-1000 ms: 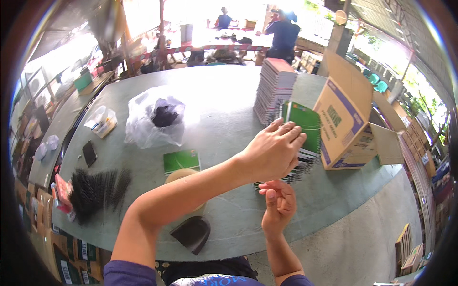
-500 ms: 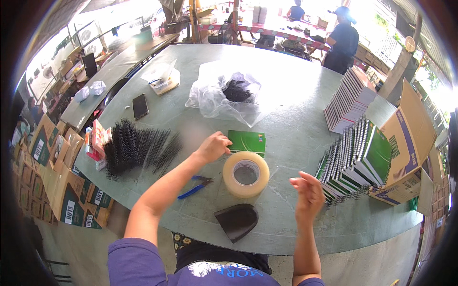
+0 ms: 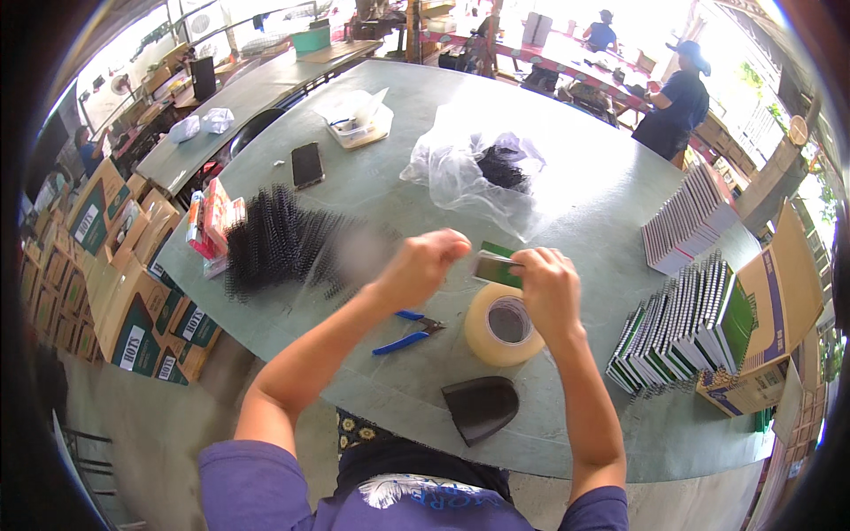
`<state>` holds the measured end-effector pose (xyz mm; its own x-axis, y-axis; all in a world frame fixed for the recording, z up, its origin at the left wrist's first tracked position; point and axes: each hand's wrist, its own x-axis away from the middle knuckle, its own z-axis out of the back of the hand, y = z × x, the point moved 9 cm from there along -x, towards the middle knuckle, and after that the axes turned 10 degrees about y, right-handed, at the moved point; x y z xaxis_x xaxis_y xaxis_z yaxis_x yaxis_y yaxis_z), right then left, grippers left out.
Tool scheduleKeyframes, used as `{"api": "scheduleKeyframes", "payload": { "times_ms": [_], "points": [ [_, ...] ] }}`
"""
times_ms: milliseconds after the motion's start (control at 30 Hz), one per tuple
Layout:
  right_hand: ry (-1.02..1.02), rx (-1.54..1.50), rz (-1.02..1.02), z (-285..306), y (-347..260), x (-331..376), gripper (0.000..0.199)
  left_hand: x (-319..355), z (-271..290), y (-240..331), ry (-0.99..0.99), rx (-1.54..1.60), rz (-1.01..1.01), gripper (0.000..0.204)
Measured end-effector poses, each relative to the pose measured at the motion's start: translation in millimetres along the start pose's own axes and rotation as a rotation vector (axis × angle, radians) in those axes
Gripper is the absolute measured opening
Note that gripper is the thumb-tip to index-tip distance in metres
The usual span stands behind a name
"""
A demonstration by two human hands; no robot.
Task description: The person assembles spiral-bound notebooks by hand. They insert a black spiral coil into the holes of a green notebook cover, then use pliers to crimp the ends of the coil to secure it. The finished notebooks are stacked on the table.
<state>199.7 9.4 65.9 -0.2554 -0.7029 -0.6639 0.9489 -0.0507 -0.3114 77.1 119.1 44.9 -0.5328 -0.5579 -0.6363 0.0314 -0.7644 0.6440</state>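
Observation:
My right hand (image 3: 551,288) grips the edge of a small green notebook (image 3: 492,269), tilted up above the far side of a wide tape roll (image 3: 506,329). Just left of the notebook, apart from it, is my left hand (image 3: 427,265). Its fingers are curled together and a bit smeared, so anything between them is too hard to make out. Blue-handled cutting pliers (image 3: 409,338) lie below my left forearm, their jaws toward the tape. A dark, rounded flat piece (image 3: 481,409) rests near the table's front edge. Black spiral binding coils (image 3: 282,239) are heaped to the left.
At right stand spiral-bound green notebooks (image 3: 677,327), a stack of unbound books (image 3: 689,221) and an open carton (image 3: 779,310). Farther back lie a plastic bag of black coils (image 3: 469,173), a white tub (image 3: 359,128) and a phone (image 3: 307,165). People work behind the table.
My right hand has come from beside the notebooks at right and now holds the green notebook, raised off the table. My left hand has let go of it. The view has shifted.

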Motion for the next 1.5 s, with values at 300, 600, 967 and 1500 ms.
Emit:
{"api": "scheduleKeyframes", "payload": {
  "times_ms": [300,600,967,1500],
  "points": [
    [-0.229,0.051,-0.066,-25,-8,37,0.020,83,54,-132,-0.095,-0.810,0.422,0.034],
    [-0.249,0.082,-0.089,-24,-12,38,0.017,74,75,-146,-0.074,-0.992,0.239,0.016],
    [-0.463,0.160,-0.200,-44,-16,39,0.032,70,-29,-25,-0.475,-0.763,0.212,0.062],
    [-0.267,-0.263,-0.277,-28,-12,35,0.014,61,-7,38,-0.072,-0.065,0.126,0.016]
  ]
}}
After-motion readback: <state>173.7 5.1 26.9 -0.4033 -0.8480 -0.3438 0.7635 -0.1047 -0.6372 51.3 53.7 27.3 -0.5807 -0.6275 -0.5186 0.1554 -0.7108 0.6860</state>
